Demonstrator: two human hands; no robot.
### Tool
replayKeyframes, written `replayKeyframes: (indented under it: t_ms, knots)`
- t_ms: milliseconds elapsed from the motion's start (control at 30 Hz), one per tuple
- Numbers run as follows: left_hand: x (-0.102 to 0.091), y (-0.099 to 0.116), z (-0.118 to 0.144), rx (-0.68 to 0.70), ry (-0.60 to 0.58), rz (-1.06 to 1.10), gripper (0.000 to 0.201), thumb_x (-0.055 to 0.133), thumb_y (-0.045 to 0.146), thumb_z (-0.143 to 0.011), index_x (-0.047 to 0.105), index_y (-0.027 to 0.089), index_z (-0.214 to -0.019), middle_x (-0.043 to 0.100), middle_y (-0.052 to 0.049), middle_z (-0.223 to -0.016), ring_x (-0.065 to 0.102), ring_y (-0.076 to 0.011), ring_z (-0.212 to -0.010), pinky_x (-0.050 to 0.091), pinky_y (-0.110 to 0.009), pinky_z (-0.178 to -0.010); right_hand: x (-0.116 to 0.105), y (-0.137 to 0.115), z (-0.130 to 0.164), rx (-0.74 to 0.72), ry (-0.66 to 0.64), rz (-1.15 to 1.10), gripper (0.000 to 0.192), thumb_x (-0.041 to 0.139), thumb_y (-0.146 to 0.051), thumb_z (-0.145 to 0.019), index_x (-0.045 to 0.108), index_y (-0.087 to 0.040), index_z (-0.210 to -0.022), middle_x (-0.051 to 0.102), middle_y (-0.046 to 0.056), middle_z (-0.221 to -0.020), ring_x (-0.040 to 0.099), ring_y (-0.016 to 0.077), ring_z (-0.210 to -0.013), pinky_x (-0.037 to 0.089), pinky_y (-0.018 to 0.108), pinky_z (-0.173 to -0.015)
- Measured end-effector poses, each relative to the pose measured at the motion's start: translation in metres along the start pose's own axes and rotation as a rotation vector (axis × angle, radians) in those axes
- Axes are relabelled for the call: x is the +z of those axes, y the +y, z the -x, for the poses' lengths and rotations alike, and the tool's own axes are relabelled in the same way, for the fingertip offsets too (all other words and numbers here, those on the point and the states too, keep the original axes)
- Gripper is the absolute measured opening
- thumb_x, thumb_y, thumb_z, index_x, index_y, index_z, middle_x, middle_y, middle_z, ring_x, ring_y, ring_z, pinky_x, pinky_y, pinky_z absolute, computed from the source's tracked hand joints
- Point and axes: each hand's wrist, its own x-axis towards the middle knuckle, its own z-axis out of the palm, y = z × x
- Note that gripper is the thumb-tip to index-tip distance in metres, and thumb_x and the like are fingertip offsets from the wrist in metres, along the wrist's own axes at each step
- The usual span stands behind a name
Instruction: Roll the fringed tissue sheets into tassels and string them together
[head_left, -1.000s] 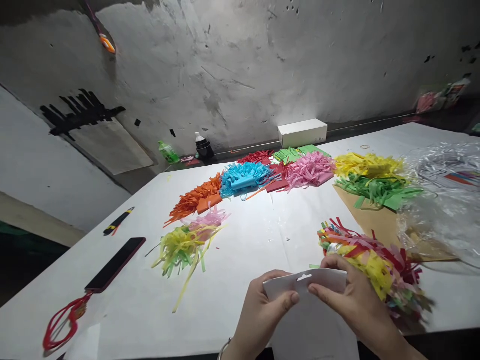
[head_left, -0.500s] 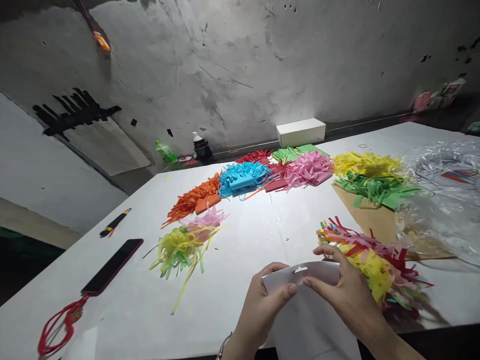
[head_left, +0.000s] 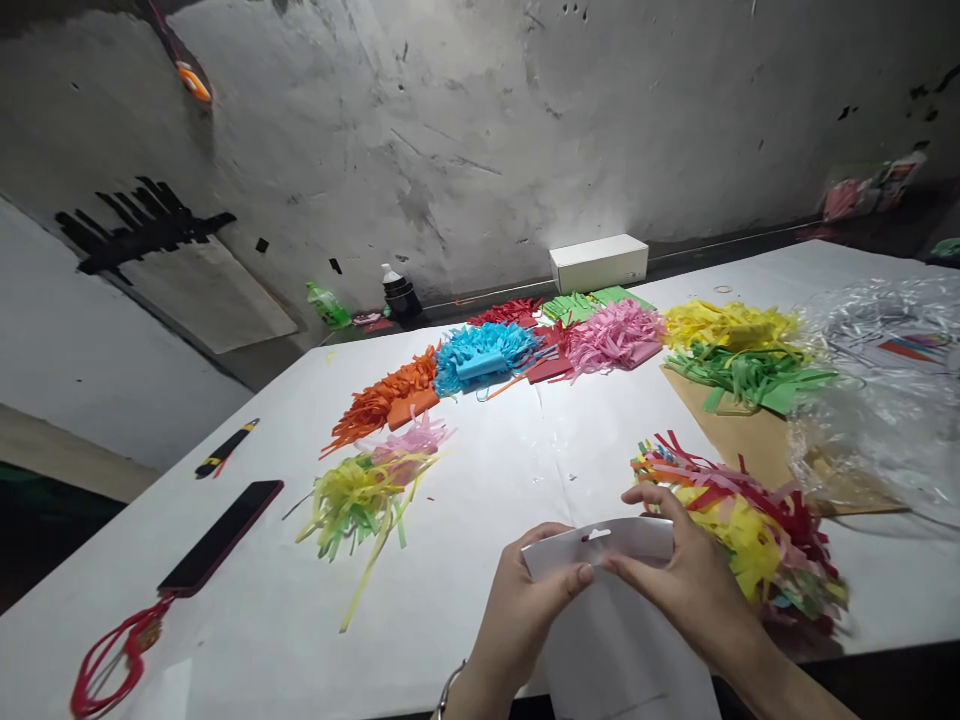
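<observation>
Both hands grip a white card sheet [head_left: 622, 640] at the near edge of the table. Its top is bent over into a flap with a small hanger slot. My left hand [head_left: 525, 600] pinches the flap's left side, thumb on the near face. On the right side, my right hand [head_left: 686, 580] holds the card with its thumb near the slot and the index finger raised. Just beyond the right hand lies a multicoloured bundle of cut paper strips [head_left: 750, 530]. A smaller heap of yellow, green and pink strips [head_left: 360, 500] lies to the left.
Fringed paper bundles in orange [head_left: 386, 400], blue [head_left: 484, 355], pink [head_left: 615, 335] and green [head_left: 750, 375] line the back. A phone [head_left: 221, 535] with a red cord and a box cutter [head_left: 227, 448] lie left. Clear plastic wrap [head_left: 885, 430] covers brown card at right. A white box [head_left: 598, 264] stands behind.
The view has shifted very slightly. Both hands keep their hold on the card, and the flap looks nearly the same. The right index finger has moved a little.
</observation>
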Motion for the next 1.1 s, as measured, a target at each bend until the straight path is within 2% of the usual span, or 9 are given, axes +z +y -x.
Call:
replayKeyframes:
  t_ms: [200,467,567,767,833,900,933,1033,1100]
  knots:
    - [0.002,0.001,-0.002,0.009,0.036,-0.058,0.035,0.091,0.042,-0.067,0.076,0.016,-0.085,0.071,-0.003,-0.075,0.061,-0.0169,-0.071,0.046,-0.024,-0.066,0.006,0.007,0.001,0.001,-0.012,-0.009,0.043,0.071,-0.045,-0.074,0.056,-0.026,-0.109,0.069,0.004,-0.111,0.066,0.0256,-0.091,0.049,0.037,-0.08]
    - [0.001,-0.003,-0.002,0.004,0.043,-0.082,0.036,0.09,0.043,-0.069,0.076,0.016,-0.087,0.072,-0.003,-0.075,0.062,-0.018,-0.071,0.046,-0.024,-0.066,0.004,-0.003,-0.002,0.06,-0.083,-0.069,0.033,0.072,-0.041,-0.072,0.054,-0.026,-0.096,0.063,-0.003,-0.084,0.062,0.021,-0.074,0.047,0.031,-0.066]
    - [-0.001,-0.002,-0.001,0.009,0.036,-0.095,0.036,0.089,0.045,-0.07,0.076,0.016,-0.088,0.073,-0.004,-0.077,0.063,-0.0193,-0.073,0.047,-0.025,-0.067,0.001,0.0,-0.003,0.079,-0.121,-0.1,0.038,0.073,-0.042,-0.071,0.056,-0.025,-0.101,0.065,-0.001,-0.086,0.062,0.0208,-0.071,0.048,0.032,-0.065]
    - [-0.001,0.004,0.001,0.036,0.007,-0.173,0.034,0.088,0.044,-0.072,0.076,0.016,-0.087,0.071,-0.003,-0.075,0.06,-0.0166,-0.071,0.044,-0.023,-0.064,-0.029,-0.004,-0.012,-0.179,-0.184,-0.151,0.076,0.079,-0.039,-0.073,0.046,-0.027,-0.141,0.069,0.006,-0.122,0.062,0.0255,-0.116,0.048,0.036,-0.095]
    - [0.001,0.005,0.001,0.043,-0.035,-0.177,0.036,0.089,0.043,-0.071,0.075,0.017,-0.09,0.071,-0.003,-0.078,0.06,-0.0167,-0.073,0.045,-0.023,-0.065,-0.039,-0.017,-0.017,-0.244,-0.291,0.017,0.056,0.078,-0.036,-0.076,0.061,-0.026,-0.128,0.073,0.005,-0.108,0.066,0.0242,-0.102,0.047,0.033,-0.085]
    - [0.002,0.003,0.002,0.045,-0.065,-0.136,0.046,0.093,0.041,-0.064,0.072,0.019,-0.099,0.071,-0.003,-0.088,0.062,-0.0177,-0.078,0.046,-0.023,-0.066,-0.044,-0.031,-0.024,-0.263,-0.433,0.179,0.018,0.073,-0.033,-0.081,0.073,-0.022,-0.096,0.072,0.001,-0.081,0.063,0.0193,-0.077,0.041,0.029,-0.067]
    - [0.002,0.002,0.003,0.045,-0.075,-0.106,0.055,0.095,0.039,-0.06,0.069,0.021,-0.104,0.071,-0.003,-0.093,0.062,-0.0183,-0.08,0.047,-0.023,-0.066,-0.046,-0.036,-0.027,-0.265,-0.483,0.22,0.012,0.07,-0.032,-0.083,0.073,-0.02,-0.079,0.066,0.0,-0.07,0.058,0.0163,-0.067,0.036,0.028,-0.06]
    - [0.0,-0.003,0.004,0.04,-0.07,-0.016,0.067,0.096,0.039,-0.059,0.062,0.023,-0.115,0.07,-0.002,-0.095,0.062,-0.0185,-0.081,0.049,-0.025,-0.068,-0.045,-0.042,-0.036,-0.262,-0.559,0.197,0.026,0.069,-0.032,-0.086,0.066,-0.018,-0.064,0.05,-0.005,-0.055,0.043,0.0107,-0.055,0.026,0.025,-0.052]
    - [-0.001,-0.006,0.005,0.042,-0.061,-0.036,0.051,0.09,0.044,-0.069,0.065,0.02,-0.107,0.068,-0.002,-0.085,0.06,-0.0169,-0.076,0.047,-0.024,-0.068,-0.043,-0.039,-0.04,-0.269,-0.609,0.16,0.026,0.069,-0.032,-0.086,0.067,-0.017,-0.065,0.048,-0.006,-0.055,0.041,0.0093,-0.054,0.026,0.024,-0.05]
